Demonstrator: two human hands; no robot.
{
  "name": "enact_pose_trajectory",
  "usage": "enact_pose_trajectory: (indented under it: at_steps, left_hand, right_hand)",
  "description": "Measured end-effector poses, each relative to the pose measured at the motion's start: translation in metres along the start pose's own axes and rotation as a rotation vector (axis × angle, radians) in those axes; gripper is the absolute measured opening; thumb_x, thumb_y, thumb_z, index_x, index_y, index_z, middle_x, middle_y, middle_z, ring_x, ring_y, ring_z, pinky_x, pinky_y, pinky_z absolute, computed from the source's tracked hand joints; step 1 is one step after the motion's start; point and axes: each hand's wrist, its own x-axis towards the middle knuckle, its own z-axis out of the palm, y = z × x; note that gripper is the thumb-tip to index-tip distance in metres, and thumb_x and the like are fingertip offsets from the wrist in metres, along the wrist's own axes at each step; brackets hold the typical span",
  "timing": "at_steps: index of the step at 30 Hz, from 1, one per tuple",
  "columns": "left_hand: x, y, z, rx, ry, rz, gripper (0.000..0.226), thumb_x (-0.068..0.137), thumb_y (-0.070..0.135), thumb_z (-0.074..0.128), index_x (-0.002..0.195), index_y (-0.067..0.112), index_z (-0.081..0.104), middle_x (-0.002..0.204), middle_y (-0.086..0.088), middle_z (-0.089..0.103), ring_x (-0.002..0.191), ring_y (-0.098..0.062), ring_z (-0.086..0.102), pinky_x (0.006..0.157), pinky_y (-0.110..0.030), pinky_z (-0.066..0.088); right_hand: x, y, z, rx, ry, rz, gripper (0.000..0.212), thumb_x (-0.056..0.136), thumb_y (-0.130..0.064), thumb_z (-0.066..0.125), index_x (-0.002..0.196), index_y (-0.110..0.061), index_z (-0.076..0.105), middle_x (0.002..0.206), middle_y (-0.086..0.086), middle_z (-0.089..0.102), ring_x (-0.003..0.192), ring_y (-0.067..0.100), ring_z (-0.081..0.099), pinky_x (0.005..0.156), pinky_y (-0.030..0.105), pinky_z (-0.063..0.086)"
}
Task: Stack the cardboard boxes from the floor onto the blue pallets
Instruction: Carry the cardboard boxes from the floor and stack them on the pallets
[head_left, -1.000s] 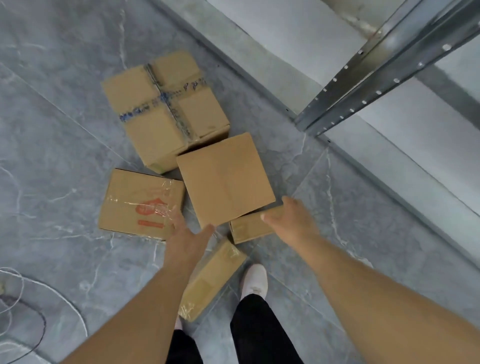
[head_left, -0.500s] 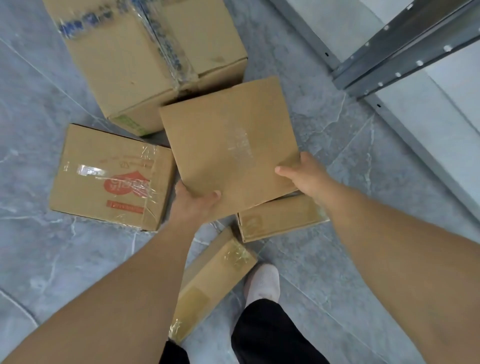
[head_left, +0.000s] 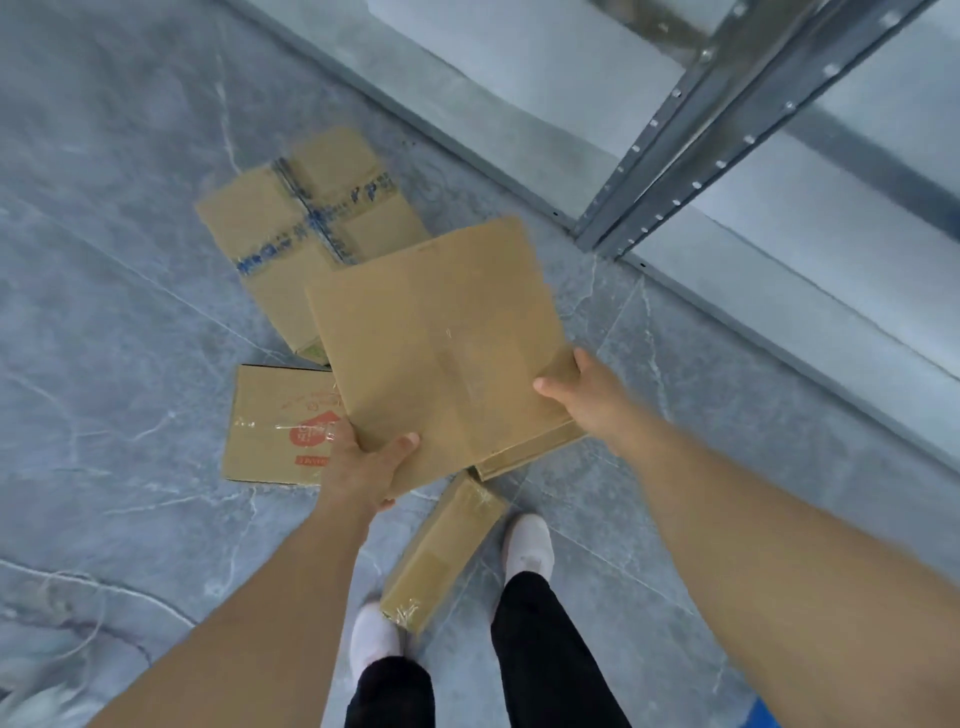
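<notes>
Both hands grip the flat brown cardboard box (head_left: 441, 353) at frame centre: left hand (head_left: 363, 467) thumb curled over its near corner, right hand (head_left: 587, 400) clasping its right edge. Taped boxes lie on the grey marbled floor (head_left: 104, 260) beneath.

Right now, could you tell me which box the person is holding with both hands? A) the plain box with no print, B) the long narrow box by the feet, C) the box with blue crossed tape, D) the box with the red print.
A: the left hand and right hand grip opposite edges of the plain box, raised above the other boxes, which lie on the floor.
</notes>
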Motion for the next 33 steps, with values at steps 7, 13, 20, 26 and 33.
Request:
enact_pose_trajectory:
  at_steps: [7, 13, 20, 26, 33]
  left_hand:
    - [-0.130, 0.041, -0.045, 0.153, -0.116, 0.154, 0.061, 0.080, 0.030, 0.071, 0.131, 0.023, 0.039, 0.120, 0.004, 0.052, 0.106, -0.025, 0.056, 0.077, -0.041, 0.053]
    - [-0.220, 0.059, -0.070, 0.251, -0.251, 0.354, 0.060, 0.081, 0.025, 0.070, 0.132, 0.023, 0.038, 0.119, 0.004, 0.052, 0.097, -0.017, 0.053, 0.078, -0.032, 0.048]
    - [-0.296, 0.071, -0.051, 0.458, -0.402, 0.533, 0.065, 0.081, 0.021, 0.071, 0.137, 0.015, 0.039, 0.134, -0.006, 0.052, 0.118, -0.026, 0.052, 0.102, -0.044, 0.042]
    - [-0.359, 0.059, 0.023, 0.660, -0.577, 0.651, 0.060, 0.082, 0.019, 0.069, 0.134, 0.011, 0.041, 0.131, -0.011, 0.054, 0.113, -0.029, 0.054, 0.096, -0.040, 0.044]
    - [-0.443, 0.025, 0.141, 0.921, -0.718, 0.769, 0.068, 0.082, 0.026, 0.069, 0.139, 0.013, 0.035, 0.133, -0.011, 0.051, 0.116, -0.030, 0.052, 0.096, -0.041, 0.043]
  right_hand:
    - [-0.158, -0.007, -0.041, 0.136, 0.107, 0.027, 0.050, 0.090, -0.027, 0.057, 0.134, -0.010, 0.040, 0.130, 0.010, 0.052, 0.110, 0.024, 0.053, 0.086, 0.031, 0.041]
    - [-0.288, 0.001, -0.049, 0.238, 0.273, 0.067, 0.043, 0.093, -0.025, 0.052, 0.132, -0.009, 0.043, 0.128, 0.012, 0.054, 0.114, 0.029, 0.053, 0.093, 0.037, 0.042]
    - [-0.412, 0.034, -0.057, 0.395, 0.477, 0.176, 0.046, 0.094, -0.023, 0.048, 0.137, -0.012, 0.039, 0.128, 0.011, 0.055, 0.114, 0.030, 0.053, 0.098, 0.041, 0.041]
    - [-0.488, 0.099, -0.077, 0.523, 0.654, 0.297, 0.043, 0.093, -0.025, 0.044, 0.135, -0.016, 0.038, 0.122, 0.011, 0.057, 0.106, 0.029, 0.056, 0.090, 0.042, 0.047]
    - [-0.547, 0.212, -0.104, 0.723, 0.807, 0.431, 0.042, 0.094, -0.025, 0.044, 0.134, -0.015, 0.035, 0.112, 0.006, 0.057, 0.090, 0.022, 0.055, 0.073, 0.035, 0.048]
